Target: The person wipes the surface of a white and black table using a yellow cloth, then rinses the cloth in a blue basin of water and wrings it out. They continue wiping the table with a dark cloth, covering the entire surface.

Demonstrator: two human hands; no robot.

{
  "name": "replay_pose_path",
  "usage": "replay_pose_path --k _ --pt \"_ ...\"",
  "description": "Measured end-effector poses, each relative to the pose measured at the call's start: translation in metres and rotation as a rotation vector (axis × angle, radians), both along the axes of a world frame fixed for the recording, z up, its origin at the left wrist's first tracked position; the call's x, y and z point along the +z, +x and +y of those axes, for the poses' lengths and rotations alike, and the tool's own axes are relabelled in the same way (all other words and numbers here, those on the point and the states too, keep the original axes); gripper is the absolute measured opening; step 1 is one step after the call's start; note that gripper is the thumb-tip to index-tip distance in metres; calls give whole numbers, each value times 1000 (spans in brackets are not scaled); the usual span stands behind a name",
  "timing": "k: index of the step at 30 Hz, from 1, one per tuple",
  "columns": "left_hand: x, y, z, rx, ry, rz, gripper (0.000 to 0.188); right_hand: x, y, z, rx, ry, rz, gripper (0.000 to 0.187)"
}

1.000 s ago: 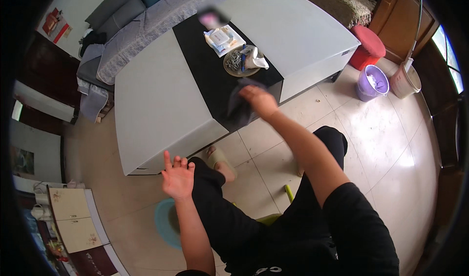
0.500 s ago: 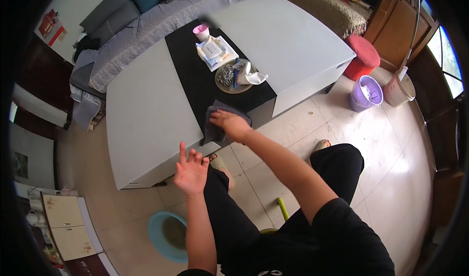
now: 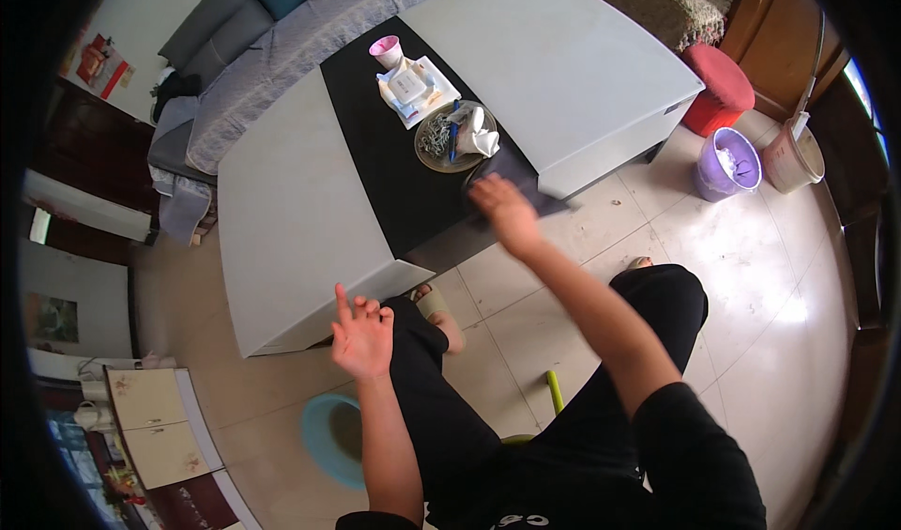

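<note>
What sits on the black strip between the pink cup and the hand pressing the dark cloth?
In the head view: a white tray of packets, then a round dish with white tissue, lie between pink cup and right hand on the cloth.

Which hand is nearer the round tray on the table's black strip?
Right. The right hand rests on a dark cloth just beside the round tray; the left hand hangs off the table, near the knee.

Grey-and-black coffee table [image 3: 310,211] bears round tray [image 3: 457,137], pink cup [image 3: 386,51], dark cloth [image 3: 516,178].
</note>
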State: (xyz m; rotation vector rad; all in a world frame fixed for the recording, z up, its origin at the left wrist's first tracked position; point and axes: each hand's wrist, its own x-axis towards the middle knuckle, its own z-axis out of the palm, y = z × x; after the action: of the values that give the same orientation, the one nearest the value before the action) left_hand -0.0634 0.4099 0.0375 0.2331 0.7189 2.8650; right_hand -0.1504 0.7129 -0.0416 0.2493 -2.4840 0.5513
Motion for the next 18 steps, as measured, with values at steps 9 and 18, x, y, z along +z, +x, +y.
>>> replay_pose_path --k 9,18 --pt "-1 3 -10 -10 21 -12 50 6 1 -41 425 -123 -18 38" --pt "4 12 -43 88 33 17 44 21 -9 91 285 -42 -89 38"
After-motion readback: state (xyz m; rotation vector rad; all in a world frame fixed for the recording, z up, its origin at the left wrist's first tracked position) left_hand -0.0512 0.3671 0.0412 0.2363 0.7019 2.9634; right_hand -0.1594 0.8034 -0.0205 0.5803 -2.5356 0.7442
